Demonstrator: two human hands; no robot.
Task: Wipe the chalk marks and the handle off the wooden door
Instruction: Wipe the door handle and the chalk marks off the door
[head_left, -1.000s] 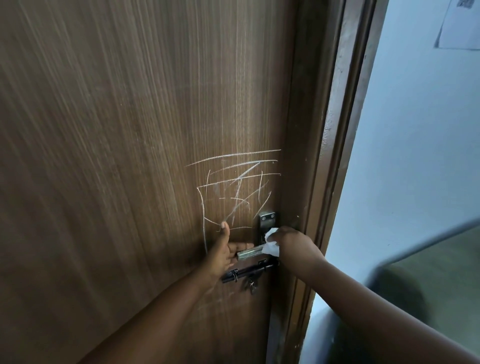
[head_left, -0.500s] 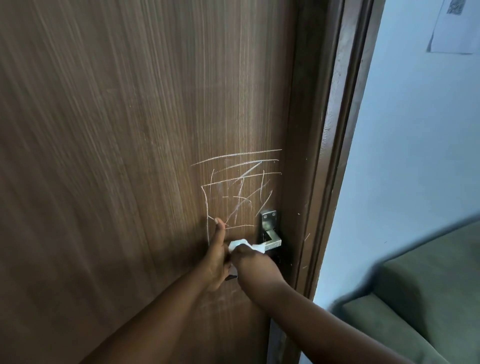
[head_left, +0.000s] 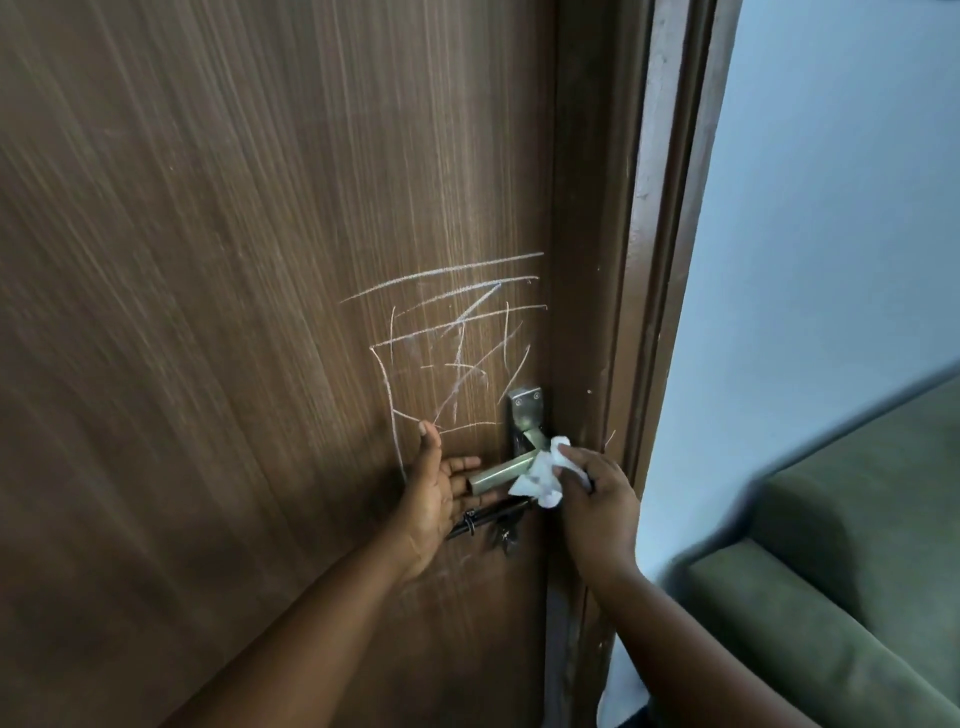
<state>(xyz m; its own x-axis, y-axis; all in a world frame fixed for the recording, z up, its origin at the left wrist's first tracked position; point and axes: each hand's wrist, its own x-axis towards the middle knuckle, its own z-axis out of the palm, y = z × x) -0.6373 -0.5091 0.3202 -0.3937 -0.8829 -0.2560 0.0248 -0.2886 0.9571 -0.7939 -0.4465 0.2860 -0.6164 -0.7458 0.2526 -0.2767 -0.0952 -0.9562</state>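
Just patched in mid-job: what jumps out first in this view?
White chalk marks scrawled on the brown wooden door, just above the metal handle. The right hand presses a crumpled white tissue on that handle, while the left hand lies flat on the door beside it.

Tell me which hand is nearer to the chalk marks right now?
Left. The left hand lies flat on the door, thumb tip touching the lower edge of the chalk marks. The right hand sits lower right, pressing a tissue on the handle.
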